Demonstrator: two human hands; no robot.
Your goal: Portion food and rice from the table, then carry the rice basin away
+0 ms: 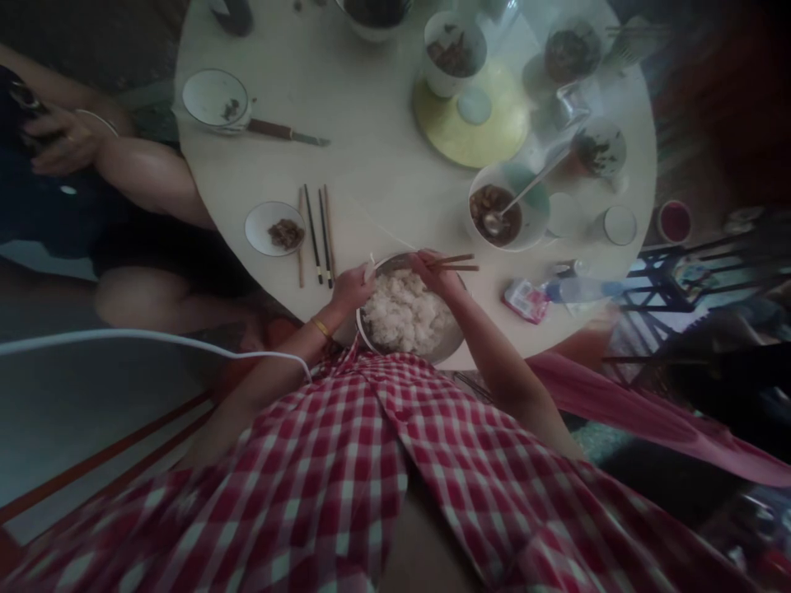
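A large metal bowl (360, 327) heaped with white rice (408, 311) stands at the near table edge, right against my checked shirt. My right hand (437, 273) is over its far right rim, closed around a pair of wooden chopsticks (461, 263) whose visible ends point right. At the bowl's left rim, my left hand (353, 288) is closed, with a small pale thing (369, 268) at its fingertips that is too blurred to name. More chopsticks (320, 235) lie on the table beyond my left hand, beside a small dish (259, 231) with some brown food.
The round table (364, 156) carries a soup bowl (532, 226) with a spoon, several food bowls, a yellow-green disc (432, 136), a knife (278, 130), a pink-white packet (525, 301) and a plastic bottle (581, 290). Someone sits at left, a hand (65, 140) on a dark object. A white cable (185, 338) crosses at left.
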